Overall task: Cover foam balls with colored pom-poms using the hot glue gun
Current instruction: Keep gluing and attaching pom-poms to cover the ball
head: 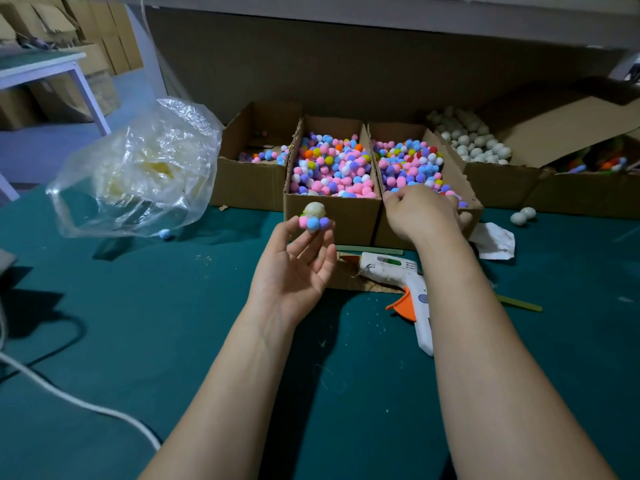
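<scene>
Above the green table point(166, 341), head view: both bare forearms reach forward from the lower edge.
Left hand point(294, 268): raised, palm up, fingers half curled; its fingertips pinch the foam ball point(313, 211), which carries pink, blue and purple pom-poms on its lower part.
Right hand point(420, 211): back up, fingers curled down among loose pom-poms point(408, 164) in the right box point(455, 171); whether it grips any cannot be told.
Glue gun point(388, 268): lying on the table near the right forearm, untouched.

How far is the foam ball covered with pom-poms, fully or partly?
Partly. The foam ball in the left hand shows a bare white top; only a row of pom-poms sits below.
</scene>
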A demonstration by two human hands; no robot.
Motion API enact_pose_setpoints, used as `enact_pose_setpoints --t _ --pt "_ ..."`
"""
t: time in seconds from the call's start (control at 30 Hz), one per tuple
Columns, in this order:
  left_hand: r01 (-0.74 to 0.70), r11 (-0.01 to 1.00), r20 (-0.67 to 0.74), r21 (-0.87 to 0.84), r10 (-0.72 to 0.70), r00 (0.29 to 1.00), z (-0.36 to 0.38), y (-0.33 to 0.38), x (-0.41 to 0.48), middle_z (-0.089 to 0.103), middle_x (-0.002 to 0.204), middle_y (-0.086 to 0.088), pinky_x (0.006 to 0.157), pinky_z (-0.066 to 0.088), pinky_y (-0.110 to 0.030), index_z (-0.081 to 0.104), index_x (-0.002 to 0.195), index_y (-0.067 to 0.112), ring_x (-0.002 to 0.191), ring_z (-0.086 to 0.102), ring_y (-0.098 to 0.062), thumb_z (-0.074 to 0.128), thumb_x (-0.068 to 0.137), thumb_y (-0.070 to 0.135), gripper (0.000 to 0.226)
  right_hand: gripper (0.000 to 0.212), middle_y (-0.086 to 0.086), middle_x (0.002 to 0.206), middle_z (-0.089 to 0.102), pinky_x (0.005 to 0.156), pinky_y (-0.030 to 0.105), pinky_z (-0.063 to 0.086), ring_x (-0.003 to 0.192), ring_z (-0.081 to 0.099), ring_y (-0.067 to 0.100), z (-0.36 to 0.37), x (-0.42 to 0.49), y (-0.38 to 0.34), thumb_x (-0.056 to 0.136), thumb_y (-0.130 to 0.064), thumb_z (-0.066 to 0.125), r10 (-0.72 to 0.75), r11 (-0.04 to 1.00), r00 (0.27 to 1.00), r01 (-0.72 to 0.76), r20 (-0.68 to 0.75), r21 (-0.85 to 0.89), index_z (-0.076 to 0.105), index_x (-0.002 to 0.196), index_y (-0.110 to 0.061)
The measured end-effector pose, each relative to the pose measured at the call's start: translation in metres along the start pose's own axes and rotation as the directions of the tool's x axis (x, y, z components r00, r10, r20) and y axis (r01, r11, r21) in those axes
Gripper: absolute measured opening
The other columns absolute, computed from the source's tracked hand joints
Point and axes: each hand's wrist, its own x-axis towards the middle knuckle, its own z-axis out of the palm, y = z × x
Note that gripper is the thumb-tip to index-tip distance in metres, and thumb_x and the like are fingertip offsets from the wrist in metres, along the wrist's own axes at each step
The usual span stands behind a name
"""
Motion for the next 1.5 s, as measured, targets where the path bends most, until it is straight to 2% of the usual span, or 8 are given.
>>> enact_pose_setpoints --t 0.23,0.33,0.4,0.5,0.6,0.9,1.23,1.5 --pt "0.009 1.000 0.019 -0.007 -0.009 1.000 0.000 -0.001 0.000 0.074 0.092 -0.011 0.070 0.057 -0.021 0.071 0.097 -0.001 0.066 0.068 -0.012 0.062 0.089 0.023 0.027 0.032 0.010 0.116 0.060 0.101 0.045 0.031 0.119 0.046 0.031 0.006 -0.001 0.006 0.101 -0.032 0.039 -0.045 0.981 0.963 0.093 -0.265 0.171 0.063 0.113 -0.015" --pt "0.015 1.000 0.021 -0.005 -0.015 1.000 0.000 -0.001 0.000 0.074 0.092 -0.011 0.072 0.056 -0.021 0.070 0.098 -0.001 0.068 0.068 -0.012 0.061 0.090 0.023 0.028 0.016 0.002 0.108 0.060 0.096 0.043 0.040 0.112 0.052 0.025 0.009 -0.007 0.008 0.098 -0.028 0.050 -0.103 0.900 0.889 0.274 -0.445 0.339 0.058 0.105 -0.016" --pt "0.020 1.000 0.019 -0.001 -0.020 1.000 0.000 -0.001 0.000 0.074 0.093 -0.011 0.073 0.056 -0.021 0.070 0.100 -0.001 0.068 0.068 -0.012 0.061 0.090 0.023 0.028 0.006 -0.007 0.096 0.054 0.084 0.027 0.047 0.098 0.054 0.016 0.008 -0.013 0.011 0.095 -0.020 0.056 -0.121 0.804 0.844 0.392 -0.523 0.447 0.055 0.099 -0.015" --pt "0.033 0.999 0.025 0.009 -0.033 0.999 0.000 -0.001 0.000 0.074 0.094 -0.011 0.072 0.056 -0.021 0.070 0.101 -0.002 0.069 0.068 -0.012 0.062 0.089 0.022 0.028 0.012 -0.013 0.087 0.053 0.068 0.008 0.045 0.081 0.055 0.002 0.009 -0.027 0.014 0.092 -0.014 0.061 -0.184 0.659 0.879 0.443 -0.441 0.608 0.050 0.095 -0.020" --pt "0.045 0.999 0.037 0.028 -0.046 0.998 0.001 -0.001 0.000 0.074 0.093 -0.010 0.073 0.056 -0.021 0.070 0.101 -0.001 0.070 0.068 -0.012 0.062 0.086 0.020 0.027 0.018 -0.008 0.095 0.063 0.078 0.017 0.051 0.089 0.063 0.005 0.016 -0.044 0.019 0.089 -0.015 0.066 -0.315 0.545 0.922 0.370 -0.225 0.753 0.054 0.091 -0.028" --pt "0.048 0.994 0.031 0.095 -0.051 0.998 0.001 -0.003 -0.001 0.070 0.081 -0.005 0.069 0.056 -0.020 0.072 0.096 0.002 0.069 0.066 -0.011 0.061 0.089 0.023 0.025 0.019 -0.013 0.095 0.066 0.076 0.013 0.049 0.093 0.062 0.002 0.037 -0.062 0.021 0.089 -0.015 0.067 -0.352 0.590 0.910 0.398 -0.219 0.703 0.070 0.106 -0.022" --pt "-0.023 0.976 0.004 0.215 0.023 1.000 0.002 -0.006 0.003 0.070 0.085 -0.004 0.063 0.055 -0.019 0.072 0.101 0.006 0.076 0.063 -0.011 0.061 0.089 0.025 0.026 0.011 -0.014 0.084 0.062 0.065 0.014 0.050 0.080 0.061 0.001 0.042 -0.062 0.020 0.087 -0.019 0.069 -0.338 0.610 0.903 0.424 -0.264 0.670 0.061 0.089 -0.026" --pt "-0.055 0.954 -0.021 0.294 0.064 0.998 0.003 -0.008 0.003 0.068 0.074 -0.002 0.056 0.053 -0.017 0.070 0.102 0.006 0.063 0.060 -0.008 0.060 0.090 0.024 0.024 0.018 -0.011 0.087 0.065 0.073 0.019 0.053 0.085 0.064 0.005 0.043 -0.060 0.020 0.086 -0.014 0.069 -0.318 0.548 0.915 0.392 -0.249 0.739 0.060 0.083 -0.030"
